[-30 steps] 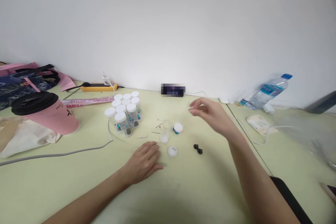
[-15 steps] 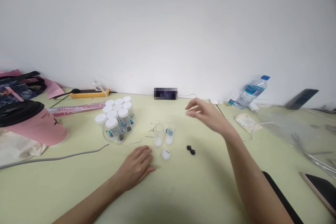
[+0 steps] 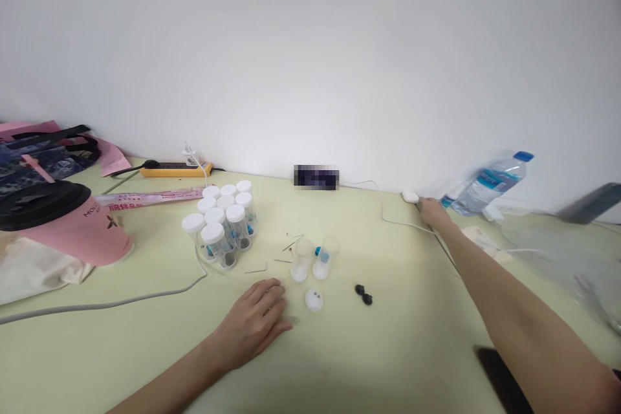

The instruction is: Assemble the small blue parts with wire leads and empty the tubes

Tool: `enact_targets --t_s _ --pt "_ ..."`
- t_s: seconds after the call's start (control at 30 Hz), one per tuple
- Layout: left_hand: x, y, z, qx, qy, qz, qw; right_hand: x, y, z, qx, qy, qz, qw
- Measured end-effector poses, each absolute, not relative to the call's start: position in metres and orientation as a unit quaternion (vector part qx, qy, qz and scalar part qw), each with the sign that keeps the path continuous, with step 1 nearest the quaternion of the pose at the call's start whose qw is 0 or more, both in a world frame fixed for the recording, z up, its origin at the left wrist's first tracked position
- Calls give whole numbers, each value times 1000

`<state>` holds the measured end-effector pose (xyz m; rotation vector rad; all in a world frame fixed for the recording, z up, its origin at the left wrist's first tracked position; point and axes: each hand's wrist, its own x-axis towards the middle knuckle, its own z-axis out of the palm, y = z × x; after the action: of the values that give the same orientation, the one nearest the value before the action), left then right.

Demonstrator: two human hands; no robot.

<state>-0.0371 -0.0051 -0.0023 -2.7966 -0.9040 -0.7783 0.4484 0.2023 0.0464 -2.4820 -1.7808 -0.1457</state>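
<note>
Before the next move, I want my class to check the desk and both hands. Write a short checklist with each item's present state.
1. Left hand apart from the white disc: ok.
2. Right hand away from both clear tubes: ok.
3. Clear tubes upright: ok.
4. Clear tubes capped: not ok.
5. Grouped jars capped: ok.
6. What the right hand holds, if anything: cannot tell.

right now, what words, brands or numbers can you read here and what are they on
"MOL", on the pink cup; any letters after that are unclear.
Pink strip: red print, too blurred to read.
Clear bottle: label lettering too blurred to read.
White plug: marks too small to read.
No numbers can be read.
</note>
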Motion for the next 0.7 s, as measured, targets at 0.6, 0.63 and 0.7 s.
enact_targets --t_s 0.6,0.63,0.7 --pt "-40 -8 -3 -925 -273 -261 38 300 61 46 -531 -830 141 96" --pt "-40 -8 -3 -925 -276 -260 37 295 56 47 -533 -824 157 109" --pt "-41 -8 -1 -923 -283 -259 36 296 54 55 -543 -809 162 156"
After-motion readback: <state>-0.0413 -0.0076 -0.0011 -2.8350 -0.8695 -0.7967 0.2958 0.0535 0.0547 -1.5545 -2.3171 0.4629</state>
